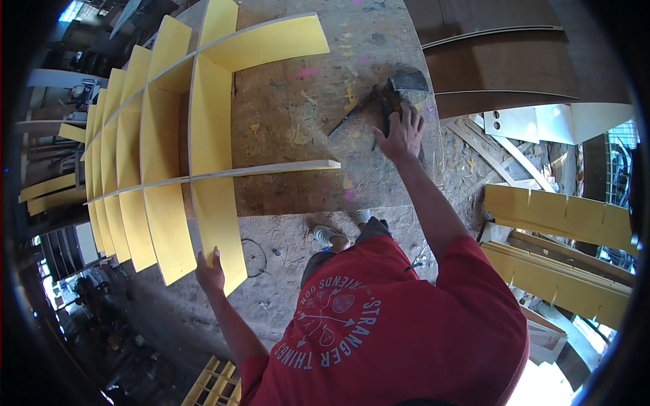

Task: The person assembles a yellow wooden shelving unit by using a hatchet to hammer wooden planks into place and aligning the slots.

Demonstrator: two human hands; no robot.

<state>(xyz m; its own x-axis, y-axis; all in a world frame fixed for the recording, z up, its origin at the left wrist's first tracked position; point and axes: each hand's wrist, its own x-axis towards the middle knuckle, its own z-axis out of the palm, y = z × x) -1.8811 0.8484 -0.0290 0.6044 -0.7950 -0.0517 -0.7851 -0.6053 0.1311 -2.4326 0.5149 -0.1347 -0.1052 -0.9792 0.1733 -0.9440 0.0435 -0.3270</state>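
Observation:
A large yellow lattice of interlocking slotted panels stands on the worktable's left side and juts past its near edge. My left hand grips the near end of its rightmost cross panel, thumb on the face. My right hand reaches over dark hand tools on the tabletop, its fingers spread and thumb apart. Just beyond the fingers lies a dark, blocky tool head. Beside it is a black tool with two slim legs, perhaps pincers. The hand partly hides these tools, so whether it touches them I cannot tell.
The worn wooden tabletop has paint stains. Brown boards lie beyond its right edge. Slotted yellow strips are stacked at right. A wire ring lies on the dirt floor. Another small lattice sits low at left.

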